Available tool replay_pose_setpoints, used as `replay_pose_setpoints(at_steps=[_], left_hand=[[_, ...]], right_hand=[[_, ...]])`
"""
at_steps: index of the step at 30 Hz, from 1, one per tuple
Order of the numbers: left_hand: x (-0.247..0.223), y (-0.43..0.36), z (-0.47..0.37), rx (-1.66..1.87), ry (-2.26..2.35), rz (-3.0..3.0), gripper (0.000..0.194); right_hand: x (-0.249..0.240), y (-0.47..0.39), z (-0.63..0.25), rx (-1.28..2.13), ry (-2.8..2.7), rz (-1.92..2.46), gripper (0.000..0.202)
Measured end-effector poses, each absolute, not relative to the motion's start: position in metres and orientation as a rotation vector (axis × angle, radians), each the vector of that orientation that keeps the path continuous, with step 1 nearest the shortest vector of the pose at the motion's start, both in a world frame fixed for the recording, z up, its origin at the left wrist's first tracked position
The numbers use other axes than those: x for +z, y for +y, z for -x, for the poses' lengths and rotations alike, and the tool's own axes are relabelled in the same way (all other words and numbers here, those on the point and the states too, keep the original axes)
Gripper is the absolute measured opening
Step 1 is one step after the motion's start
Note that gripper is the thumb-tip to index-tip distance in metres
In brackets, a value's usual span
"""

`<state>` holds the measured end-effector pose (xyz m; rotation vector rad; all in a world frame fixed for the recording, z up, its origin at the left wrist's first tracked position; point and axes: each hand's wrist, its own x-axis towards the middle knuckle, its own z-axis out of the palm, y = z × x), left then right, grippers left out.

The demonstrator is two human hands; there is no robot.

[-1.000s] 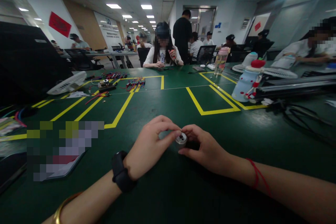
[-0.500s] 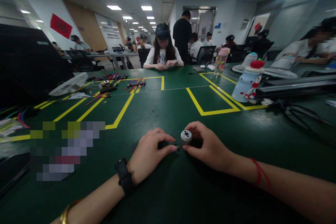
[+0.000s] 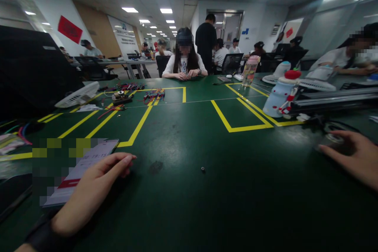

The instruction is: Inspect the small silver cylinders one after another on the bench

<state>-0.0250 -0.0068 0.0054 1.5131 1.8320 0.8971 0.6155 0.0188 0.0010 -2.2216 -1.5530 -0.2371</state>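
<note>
On the green tabletop (image 3: 177, 204) in front of me lies a small dark ring-like part (image 3: 202, 169), touched by neither hand. My right hand (image 3: 354, 155) is at the far right, with its fingers wrapped round a round metal part (image 3: 335, 138), which is blurred. At the left, my left hand (image 3: 102, 183) hovers by a phone (image 3: 85, 165) with a lit screen, thumb and fingers pressed together. Whether anything sits between those fingertips is too small to tell.
Wire bundles (image 3: 154, 94) and a small motor-like part (image 3: 119, 95) lie at the back left. A blue bottle (image 3: 276, 100), metal rails (image 3: 321, 104) and black cables stand at the right. Across the table sits a person (image 3: 184, 61).
My right hand has moved far right with the round metal part. My left hand has moved left to the phone, away from the small ring-like part, which stays on the table.
</note>
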Motion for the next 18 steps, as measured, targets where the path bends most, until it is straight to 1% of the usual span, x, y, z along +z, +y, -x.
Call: replay_pose_setpoints(at_steps=[2, 3, 4, 5, 6, 7, 8, 10, 12, 14, 16, 18], left_hand=[[0.007, -0.007, 0.021, 0.863, 1.842, -1.524, 0.041], [0.008, -0.007, 0.019, 0.849, 1.848, -1.533, 0.042], [0.009, -0.008, 0.017, 0.84, 1.854, -1.541, 0.042], [0.01, -0.008, 0.016, 0.831, 1.862, -1.548, 0.043], [0.011, -0.008, 0.016, 0.821, 1.87, -1.554, 0.043], [0.011, -0.009, 0.016, 0.803, 1.875, -1.562, 0.043], [0.01, -0.009, 0.016, 0.778, 1.877, -1.575, 0.042], [0.01, -0.009, 0.016, 0.734, 1.872, -1.612, 0.04], [0.009, -0.008, 0.017, 0.716, 1.867, -1.643, 0.04], [0.008, -0.008, 0.017, 0.706, 1.868, -1.651, 0.04], [0.008, -0.008, 0.017, 0.691, 1.871, -1.64, 0.039], [0.009, -0.009, 0.016, 0.681, 1.863, -1.63, 0.039]], right_hand=[[0.006, 0.017, -0.589, -0.606, -1.68, 2.084, 0.084], [0.009, 0.016, -0.565, -0.707, -1.773, 1.97, 0.08], [0.013, 0.017, -0.536, -0.705, -1.884, 1.863, 0.072], [0.017, 0.017, -0.504, -0.548, -2.055, 1.726, 0.058], [0.019, 0.019, -0.471, -0.281, -2.222, 1.582, 0.048], [0.019, 0.021, -0.437, 0.009, -2.342, 1.464, 0.044], [0.019, 0.024, -0.406, 0.242, -2.401, 1.368, 0.044], [0.015, 0.03, -0.355, 0.462, -2.472, 1.185, 0.047], [0.011, 0.035, -0.326, 0.503, -2.527, 1.073, 0.036], [0.013, 0.037, -0.322, 0.508, -2.537, 1.058, 0.025], [0.021, 0.036, -0.343, 0.494, -2.458, 1.154, 0.025], [0.032, 0.032, -0.386, 0.357, -2.31, 1.33, 0.026]])
